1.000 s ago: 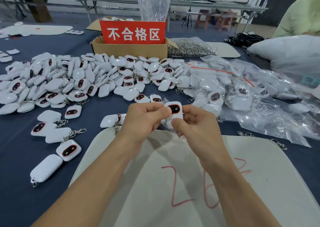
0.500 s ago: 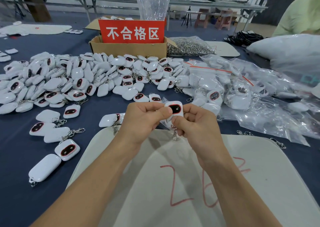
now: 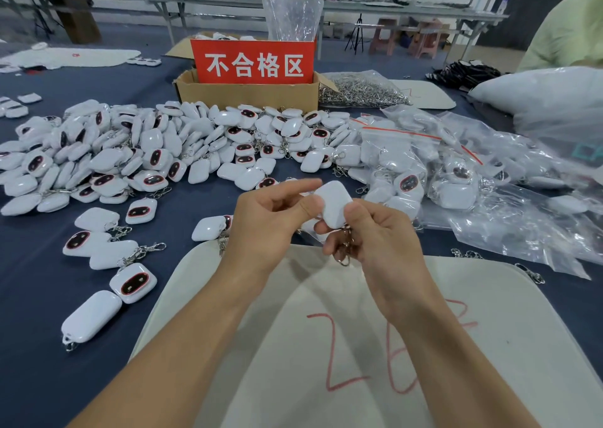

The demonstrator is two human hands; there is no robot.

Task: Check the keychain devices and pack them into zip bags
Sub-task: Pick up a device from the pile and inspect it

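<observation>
Your right hand (image 3: 381, 238) pinches one keychain device (image 3: 334, 204), thumb and curled fingers, plain white side uppermost, above the white mat's (image 3: 489, 329) far edge. Your left hand (image 3: 264, 218) grips its edge by thumb, forefinger straight. Clasp (image 3: 346, 248) hangs below

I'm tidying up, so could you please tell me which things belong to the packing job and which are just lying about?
In use: held device, device pile, filled zip bags, reject box.
Lying about: bag of metal clips, black bundle.
</observation>
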